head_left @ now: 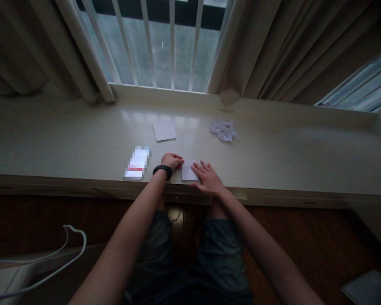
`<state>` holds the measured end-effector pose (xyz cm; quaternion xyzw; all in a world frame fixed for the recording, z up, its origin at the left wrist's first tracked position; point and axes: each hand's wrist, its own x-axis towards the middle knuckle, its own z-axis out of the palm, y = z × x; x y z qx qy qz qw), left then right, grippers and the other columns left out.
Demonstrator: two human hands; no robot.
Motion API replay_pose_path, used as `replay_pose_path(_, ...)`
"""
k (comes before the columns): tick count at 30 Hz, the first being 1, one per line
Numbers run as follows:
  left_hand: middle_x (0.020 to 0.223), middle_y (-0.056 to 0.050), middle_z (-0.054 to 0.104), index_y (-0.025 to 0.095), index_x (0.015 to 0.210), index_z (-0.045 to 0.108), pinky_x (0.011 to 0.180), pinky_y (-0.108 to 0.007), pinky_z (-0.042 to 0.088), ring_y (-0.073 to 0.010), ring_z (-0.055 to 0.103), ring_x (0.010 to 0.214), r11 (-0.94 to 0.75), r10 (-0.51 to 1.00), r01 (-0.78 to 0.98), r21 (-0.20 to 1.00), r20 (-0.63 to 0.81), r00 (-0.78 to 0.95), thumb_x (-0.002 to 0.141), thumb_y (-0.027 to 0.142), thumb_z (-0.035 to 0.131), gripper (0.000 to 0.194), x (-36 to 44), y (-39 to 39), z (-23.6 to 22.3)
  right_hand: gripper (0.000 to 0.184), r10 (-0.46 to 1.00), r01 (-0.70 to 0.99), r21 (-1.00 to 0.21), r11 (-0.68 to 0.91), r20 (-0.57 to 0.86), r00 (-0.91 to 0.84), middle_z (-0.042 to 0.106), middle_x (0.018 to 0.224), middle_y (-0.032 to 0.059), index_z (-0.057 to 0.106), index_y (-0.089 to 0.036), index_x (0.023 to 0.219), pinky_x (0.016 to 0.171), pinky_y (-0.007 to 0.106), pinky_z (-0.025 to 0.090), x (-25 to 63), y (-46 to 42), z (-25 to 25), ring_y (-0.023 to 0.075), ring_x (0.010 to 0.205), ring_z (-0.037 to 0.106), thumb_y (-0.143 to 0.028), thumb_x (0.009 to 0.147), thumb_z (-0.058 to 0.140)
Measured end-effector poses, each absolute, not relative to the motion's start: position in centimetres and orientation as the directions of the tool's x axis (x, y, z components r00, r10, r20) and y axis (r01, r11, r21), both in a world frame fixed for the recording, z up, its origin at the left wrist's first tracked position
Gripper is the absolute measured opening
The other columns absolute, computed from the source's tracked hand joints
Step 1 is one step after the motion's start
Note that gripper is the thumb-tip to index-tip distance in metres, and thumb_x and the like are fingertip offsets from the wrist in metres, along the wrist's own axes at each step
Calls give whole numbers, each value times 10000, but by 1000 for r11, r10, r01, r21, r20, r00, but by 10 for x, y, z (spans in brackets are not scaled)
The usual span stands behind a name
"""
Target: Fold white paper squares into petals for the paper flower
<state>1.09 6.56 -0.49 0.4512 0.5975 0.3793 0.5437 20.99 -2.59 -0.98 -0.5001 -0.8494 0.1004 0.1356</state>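
Note:
A small white folded paper [188, 170] lies near the front edge of the pale window ledge [305, 161]. My left hand [172, 161], with a black band on its wrist, is curled and its fingertips pinch the paper's left edge. Flat on the paper's right side lies my right hand [207, 178], fingers stretched out and pressing it down.
A second white paper sheet [164, 130] lies farther back on the ledge. To its right sits a white folded paper flower [223, 129]. A blurred white and red object [137, 163] lies left of my hands. Curtains and a barred window stand behind. A white cable [68, 250] hangs low left.

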Motion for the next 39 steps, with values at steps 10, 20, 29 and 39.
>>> replay_pose_path(10, 708, -99, 687, 95, 639, 661, 608, -286, 514, -141, 617, 591, 431, 890, -9, 902, -424, 167, 541, 61, 779, 157, -1, 68, 8, 440, 875, 707, -524, 476, 359, -323, 574, 1342, 15, 584, -274, 1280, 1104, 495, 300, 209, -24, -9, 254, 1356, 380, -266, 842, 550)
replay_pose_path(20, 779, -123, 715, 89, 771, 711, 484, -224, 413, -108, 571, 532, 261, 957, 45, 964, -264, 116, 743, 496, 693, 408, -2, 54, 9, 307, 964, 280, -950, 141, 196, 179, 687, 744, 42, 694, -178, 764, 679, 314, 486, 191, 4, 8, 188, 693, 611, -478, 783, 633)
replay_pose_path(29, 851, -107, 739, 128, 847, 754, 699, -280, 493, -189, 655, 762, -17, 992, 121, 992, 2, 130, 620, 425, 798, 376, 3, 30, -5, 386, 992, -84, -989, -123, -124, 6, 642, 690, 2, 619, -164, 669, 602, 261, 515, 197, -2, -4, 130, 628, 583, -503, 579, 779)
replay_pose_path(39, 747, -86, 724, 143, 749, 749, 611, -257, 459, -175, 631, 673, -37, 991, 259, 965, 3, 131, 646, 373, 763, 252, 0, 36, -13, 374, 981, -198, -962, -187, -194, 13, 613, 646, -5, 592, -160, 649, 624, 291, 522, 197, 10, -7, 136, 601, 589, -430, 527, 822)
